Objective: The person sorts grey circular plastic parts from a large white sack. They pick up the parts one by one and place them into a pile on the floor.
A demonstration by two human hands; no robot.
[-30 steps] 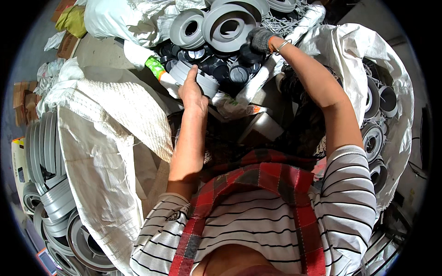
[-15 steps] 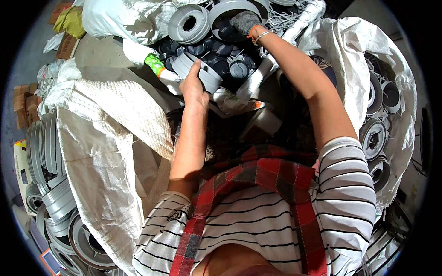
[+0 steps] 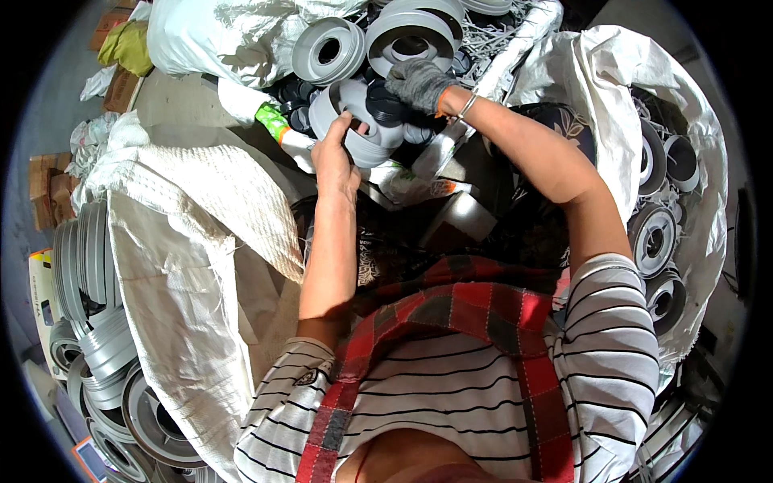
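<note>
- Hands: left hand [image 3: 336,165], bare, clasps the rim of a grey plastic spool [image 3: 354,129] held tilted over the pile; right hand [image 3: 417,83], in a grey knit glove, closes on the spool's dark centre piece [image 3: 385,105].
- Progress, as a judgement: sorting seems midway; one spool is in hand, many lie loose ahead.
- White woven sack [image 3: 692,121], right: open, holding grey spools with dark hubs [image 3: 654,237], roughly half full.
- White woven sack [image 3: 193,266], left: draped flat, contents hidden.
- Stacked grey discs [image 3: 97,322], far left, standing outside any sack.
- Loose pile [image 3: 370,40] beyond the hands: large grey spools and small dark caps, unsorted.
</note>
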